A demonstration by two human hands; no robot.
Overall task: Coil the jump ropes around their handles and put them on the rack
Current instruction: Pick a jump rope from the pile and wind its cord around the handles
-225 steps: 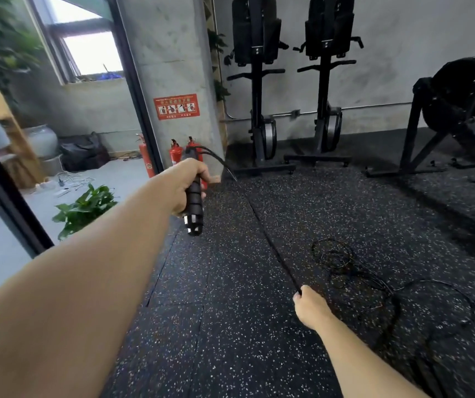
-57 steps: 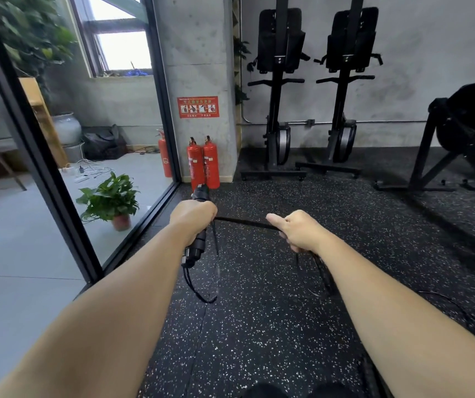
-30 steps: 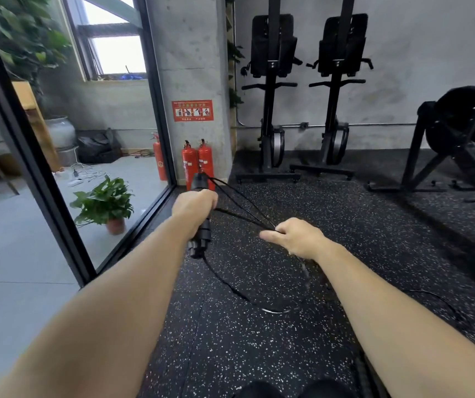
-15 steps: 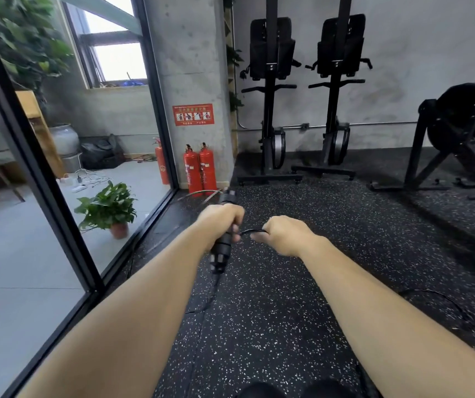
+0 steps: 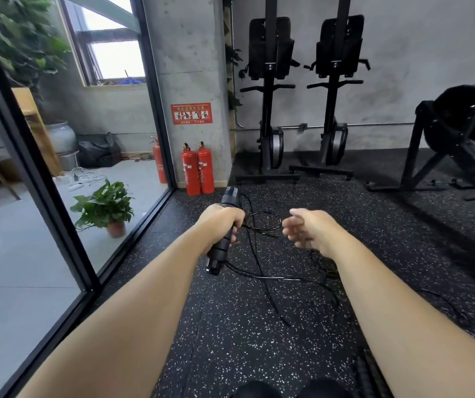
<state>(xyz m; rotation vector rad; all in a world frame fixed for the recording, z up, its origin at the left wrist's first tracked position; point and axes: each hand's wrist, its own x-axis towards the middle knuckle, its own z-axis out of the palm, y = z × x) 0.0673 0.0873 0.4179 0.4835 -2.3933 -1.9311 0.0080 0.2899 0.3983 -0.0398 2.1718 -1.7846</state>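
My left hand (image 5: 222, 224) grips the black handle (image 5: 219, 251) of a jump rope, held upright over the speckled floor. The thin black cord (image 5: 262, 278) leaves the top of the handle, forms a small loop (image 5: 263, 215) between my hands and trails in slack curves on the floor below. My right hand (image 5: 308, 228) is motion-blurred just right of that loop, and its curled fingertips meet the cord. More cord (image 5: 443, 300) lies on the floor at the right. No rack is in view.
A glass wall with a black frame (image 5: 58, 219) runs along the left. Two red fire extinguishers (image 5: 197, 170) stand by a concrete pillar. Two upright black machines (image 5: 270, 116) stand at the back wall, and a larger machine (image 5: 460, 133) at the right. A potted plant (image 5: 105, 206) sits behind the glass.
My hands have drawn apart, the right one moving right. A loop of cord now stands between them, and more slack cord lies on the floor under the handle.
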